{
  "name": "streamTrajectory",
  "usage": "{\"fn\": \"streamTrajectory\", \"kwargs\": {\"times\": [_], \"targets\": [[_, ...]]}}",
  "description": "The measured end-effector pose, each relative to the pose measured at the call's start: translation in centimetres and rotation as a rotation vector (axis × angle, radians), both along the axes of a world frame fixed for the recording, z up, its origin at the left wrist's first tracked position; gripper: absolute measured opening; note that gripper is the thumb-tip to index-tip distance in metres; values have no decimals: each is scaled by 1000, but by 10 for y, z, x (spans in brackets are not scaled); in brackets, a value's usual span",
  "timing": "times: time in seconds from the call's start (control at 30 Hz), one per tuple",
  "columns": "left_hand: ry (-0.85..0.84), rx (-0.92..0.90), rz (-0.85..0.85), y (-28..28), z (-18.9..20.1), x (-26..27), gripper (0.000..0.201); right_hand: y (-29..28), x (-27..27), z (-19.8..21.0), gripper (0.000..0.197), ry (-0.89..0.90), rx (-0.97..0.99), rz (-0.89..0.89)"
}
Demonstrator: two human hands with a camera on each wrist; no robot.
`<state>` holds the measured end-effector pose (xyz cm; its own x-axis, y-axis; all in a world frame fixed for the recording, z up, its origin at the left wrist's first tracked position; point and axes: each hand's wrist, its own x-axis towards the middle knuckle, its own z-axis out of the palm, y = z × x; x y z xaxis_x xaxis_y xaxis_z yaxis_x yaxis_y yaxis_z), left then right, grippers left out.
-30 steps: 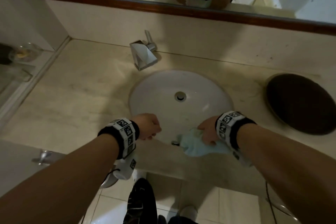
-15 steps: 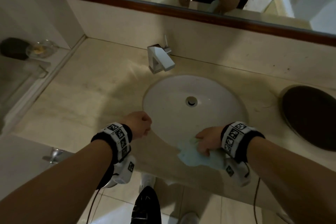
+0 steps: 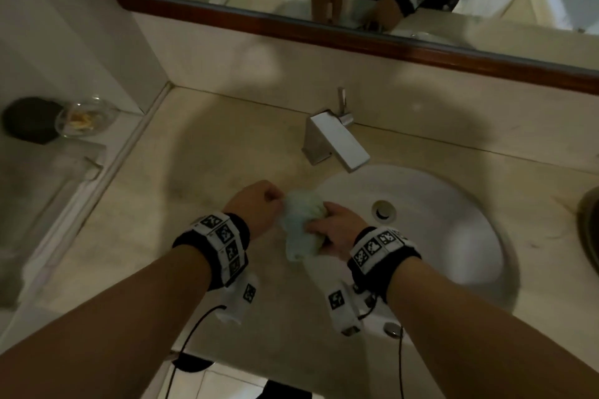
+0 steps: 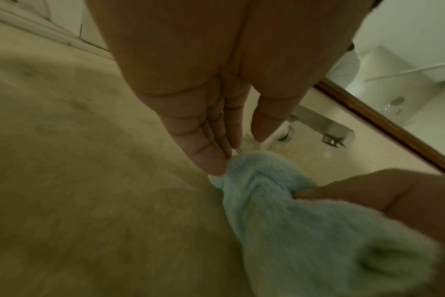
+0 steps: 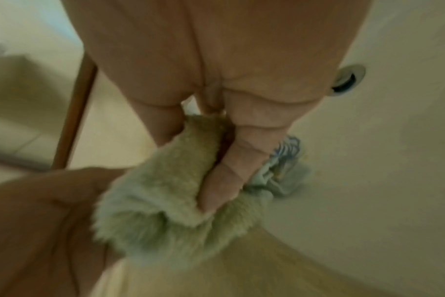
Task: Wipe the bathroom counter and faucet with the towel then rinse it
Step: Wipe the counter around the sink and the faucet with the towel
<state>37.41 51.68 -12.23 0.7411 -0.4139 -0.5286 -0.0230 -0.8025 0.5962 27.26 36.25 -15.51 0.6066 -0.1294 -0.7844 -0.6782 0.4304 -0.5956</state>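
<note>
- Head view: both hands meet over the counter [image 3: 201,172] at the left rim of the sink [image 3: 453,236].
- Towel [image 3: 299,230], light blue, bunched, sits between the hands, over the sink's left edge.
- Right hand [image 3: 337,230] grips the towel, fingers curled round it.
- Left hand [image 3: 256,204] is just left of the towel, fingertips at its edge; fingers look bent from here, a real grip not clear.
- Faucet [image 3: 334,142] is behind the hands, spout over the sink's back rim, apart from the towel.
- Drain [image 3: 384,209] is right of the right hand. Mirror [image 3: 324,29] runs along the back wall. A glass dish [image 3: 84,120] and a dark round object [image 3: 29,118] sit on the ledge far left.
- Left wrist view: left hand [image 4: 211,112] fingers fairly straight and together, tips touching the towel [image 4: 292,211] end; thumb apart from them and off the cloth. Not clamped. Faucet [image 4: 323,126] beyond, blurred.
- Right wrist view: right hand [image 5: 216,100] clamped on the towel [image 5: 170,211], fingers dug into the fleece, thumb on the other side. Towel hangs over the sink [image 5: 368,180] wall, drain [image 5: 348,80] further back. Frame is blurred.
</note>
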Motion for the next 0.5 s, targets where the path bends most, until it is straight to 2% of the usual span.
{"fn": "streamTrajectory", "kwargs": {"times": [0.1, 0.13, 0.23, 0.33, 0.43, 0.5], "targets": [[41, -55, 27, -9, -1, 15, 7, -21, 22, -9, 27, -54, -44, -274], [64, -51, 9, -14, -2, 17, 8, -31, 27, -10, 25, -50, -75, -358], [140, -37, -80, -29, -6, 16, 13, -80, 34, -13, 43, -33, -233, -590], [190, -56, -138, -46, -11, 12, 14, -142, 16, -9, 65, 110, -586, -506], [219, -68, -159, -61, -16, 8, 14, -193, -20, 4, 59, 278, -893, -384], [230, -73, -159, -70, -17, 4, 15, -214, -44, 11, 56, 387, -1067, -223]]}}
